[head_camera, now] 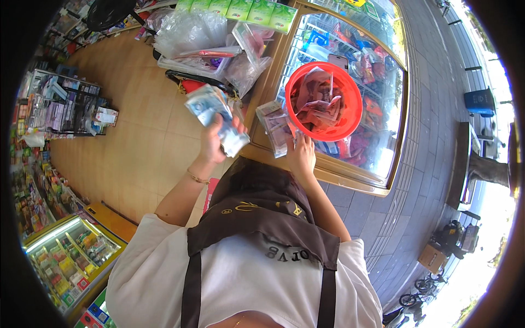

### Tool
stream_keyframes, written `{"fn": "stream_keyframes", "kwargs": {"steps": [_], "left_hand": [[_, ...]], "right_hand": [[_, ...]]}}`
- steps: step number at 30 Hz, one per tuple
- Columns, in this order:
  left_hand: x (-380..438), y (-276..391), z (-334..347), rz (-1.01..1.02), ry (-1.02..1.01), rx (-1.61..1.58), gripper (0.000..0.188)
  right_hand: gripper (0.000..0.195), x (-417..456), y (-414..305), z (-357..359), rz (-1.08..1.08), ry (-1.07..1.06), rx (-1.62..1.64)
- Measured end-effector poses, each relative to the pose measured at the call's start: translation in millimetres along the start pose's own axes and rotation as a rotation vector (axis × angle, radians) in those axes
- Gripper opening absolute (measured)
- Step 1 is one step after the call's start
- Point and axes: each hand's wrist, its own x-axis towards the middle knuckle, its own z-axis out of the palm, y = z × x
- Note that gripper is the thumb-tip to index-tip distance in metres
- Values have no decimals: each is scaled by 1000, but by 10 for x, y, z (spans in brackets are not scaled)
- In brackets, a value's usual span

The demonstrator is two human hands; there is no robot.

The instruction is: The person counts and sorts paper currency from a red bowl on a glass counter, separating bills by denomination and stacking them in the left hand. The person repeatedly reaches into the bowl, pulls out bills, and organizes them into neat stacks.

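Observation:
My left hand (212, 137), with a bracelet at the wrist, is closed around a thick bundle of banknotes (217, 110), mostly bluish, above the tiled floor. A red plastic tub (356, 110) holding many crumpled reddish banknotes (320, 100) stands on a glass-topped display case (381, 135). At the tub's near left edge my right hand (301, 153) has its fingers down by the rim; whether they pinch a note cannot be told. Beside that hand, more banknotes (275, 127) lie partly spread on the case's gold-coloured frame.
A phone (338, 62) lies behind the tub. Clear plastic bags (192, 33) and green tissue packs (242, 10) are piled at the top. Merchandise racks (61, 102) stand at left, with a lit display freezer (74, 262) at lower left. Grey paving (430, 135) runs along the right.

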Motion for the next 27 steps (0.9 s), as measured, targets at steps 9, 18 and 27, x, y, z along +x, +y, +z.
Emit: {"fn": "stream_keyframes", "kwargs": {"steps": [9, 18, 27], "left_hand": [[-327, -467, -413, -353, 146, -16, 56], [-225, -189, 13, -361, -151, -232, 66], [-721, -62, -765, -65, 137, -185, 41]], "right_hand": [[34, -50, -378, -57, 165, -103, 499], [27, -175, -984, -730, -390, 104, 495], [28, -263, -690, -769, 75, -441, 608]]}}
